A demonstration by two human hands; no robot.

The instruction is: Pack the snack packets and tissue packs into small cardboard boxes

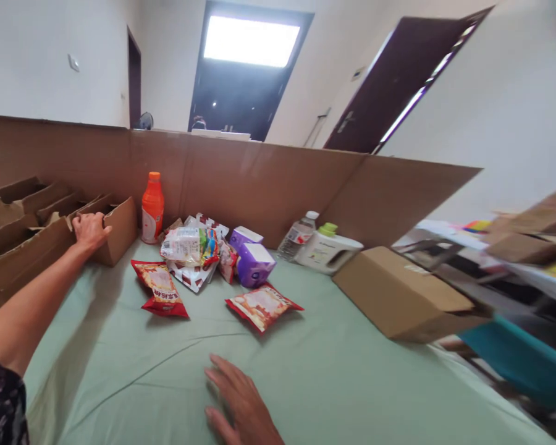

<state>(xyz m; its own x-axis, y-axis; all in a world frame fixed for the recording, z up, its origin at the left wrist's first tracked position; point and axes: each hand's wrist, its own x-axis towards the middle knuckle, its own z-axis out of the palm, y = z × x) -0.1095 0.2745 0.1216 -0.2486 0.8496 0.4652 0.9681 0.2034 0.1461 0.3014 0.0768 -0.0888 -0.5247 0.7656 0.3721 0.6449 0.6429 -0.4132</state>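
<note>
My left hand [91, 231] grips the upper edge of a cardboard box [120, 232], the rightmost in a row at the left. Near the front middle, my right hand [241, 395] hovers over the green cloth [328, 371] with its fingers apart and nothing in it. Beyond it lie two red snack bags, one on the left [161, 288] and one on the right [264, 305]. Behind them is a pile of snack packets [189, 247] beside purple packs [254, 262]. An orange bottle [152, 207] stands near the gripped box.
More open cardboard boxes [32, 250] line the left side. A clear bottle [298, 237] and a white jug with a green cap [327, 250] lean at the back. A closed-looking cardboard box [398, 290] sits at the right. A cardboard wall [250, 179] runs behind everything.
</note>
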